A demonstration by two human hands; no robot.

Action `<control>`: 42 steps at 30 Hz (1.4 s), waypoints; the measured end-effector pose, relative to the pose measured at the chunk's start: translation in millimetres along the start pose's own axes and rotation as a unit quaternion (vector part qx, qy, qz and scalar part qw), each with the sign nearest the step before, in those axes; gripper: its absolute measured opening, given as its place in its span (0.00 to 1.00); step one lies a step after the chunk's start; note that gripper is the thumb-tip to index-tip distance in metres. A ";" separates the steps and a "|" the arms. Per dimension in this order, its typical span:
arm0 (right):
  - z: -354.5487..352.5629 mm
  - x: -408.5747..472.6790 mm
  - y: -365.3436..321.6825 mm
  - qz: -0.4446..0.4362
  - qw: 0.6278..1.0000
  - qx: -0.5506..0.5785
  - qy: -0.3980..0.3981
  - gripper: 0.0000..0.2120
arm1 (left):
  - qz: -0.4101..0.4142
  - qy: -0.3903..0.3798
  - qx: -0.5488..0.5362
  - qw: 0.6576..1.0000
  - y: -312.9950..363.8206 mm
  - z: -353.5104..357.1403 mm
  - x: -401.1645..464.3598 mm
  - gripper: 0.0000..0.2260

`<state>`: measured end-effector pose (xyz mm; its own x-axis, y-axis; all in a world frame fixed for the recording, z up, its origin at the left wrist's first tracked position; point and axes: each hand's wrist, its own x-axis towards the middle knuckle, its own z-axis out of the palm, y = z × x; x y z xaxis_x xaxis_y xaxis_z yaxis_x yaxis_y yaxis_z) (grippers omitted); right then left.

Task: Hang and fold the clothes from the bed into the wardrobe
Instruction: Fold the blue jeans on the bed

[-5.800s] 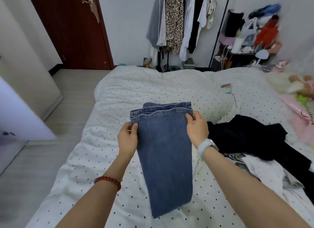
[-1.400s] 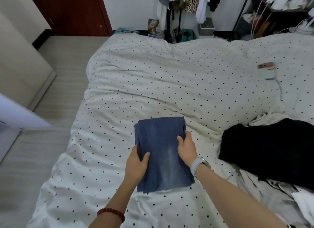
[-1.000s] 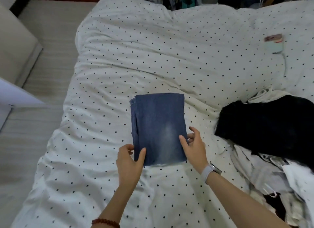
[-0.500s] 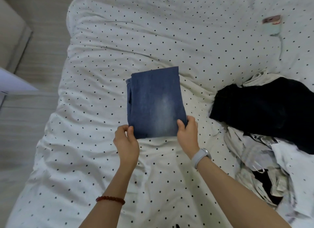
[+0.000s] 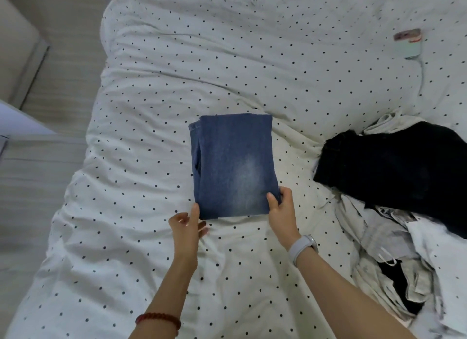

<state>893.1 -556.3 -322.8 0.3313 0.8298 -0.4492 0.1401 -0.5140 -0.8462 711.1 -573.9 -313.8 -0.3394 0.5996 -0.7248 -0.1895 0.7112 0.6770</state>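
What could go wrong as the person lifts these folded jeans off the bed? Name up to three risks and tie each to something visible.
1. The right hand pinches only a near corner of the folded jeans, and the left hand merely touches the other corner with straight fingers, so the fold may fall open when lifted.
2. The layers at the jeans' left edge already sit uneven and could slip apart.
3. The black garment lies close by and could be dragged along.

Bare duvet (image 5: 177, 86) lies left and beyond; clothes pile (image 5: 394, 202) crowds the right.
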 end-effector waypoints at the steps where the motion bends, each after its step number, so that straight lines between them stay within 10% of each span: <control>1: 0.0 -1.2 -0.6 -0.008 1.000 0.001 0.001 0.04 | -0.074 -0.045 -0.081 0.993 3.5 0.4 -1.9 0.20; 4: -0.7 -0.3 -4.7 -0.038 0.999 -0.008 0.006 0.03 | -0.188 -0.137 -0.267 0.935 23.5 5.1 -6.7 0.17; 12: -6.5 6.3 -21.0 -0.123 0.988 -0.098 -0.007 0.05 | -0.254 -0.175 -0.178 0.934 60.4 -4.8 2.2 0.08; 16: -13.1 17.4 -24.3 -0.114 0.989 -0.097 0.003 0.04 | -0.180 -0.154 -0.136 0.962 67.2 -23.5 7.5 0.03; 25: -1.1 8.6 -11.8 -0.044 0.996 -0.081 -0.010 0.07 | -0.026 -0.136 0.075 0.987 44.9 9.7 7.4 0.35; 31: -6.1 12.7 -13.1 -0.082 0.984 -0.157 -0.022 0.29 | 0.094 -0.021 0.209 0.973 29.1 32.9 19.6 0.31; 37: 16.6 42.9 -30.5 -0.201 0.906 -0.370 -0.054 0.29 | 0.282 0.097 0.445 0.845 50.2 58.0 41.0 0.30; 40: 30.1 70.9 -34.3 -0.209 0.864 -0.455 -0.056 0.33 | 0.408 0.074 0.543 0.730 55.3 71.6 68.7 0.24; 42: 35.7 85.6 -32.8 -0.199 0.859 -0.469 -0.053 0.33 | 0.387 0.045 0.583 0.714 56.4 72.9 83.3 0.27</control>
<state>883.5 -460.7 -343.8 0.0026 0.9701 -0.2427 0.9290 -0.0922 -0.3583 739.3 -457.1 -345.4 0.0046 0.9894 -0.1454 0.9633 0.0346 0.2662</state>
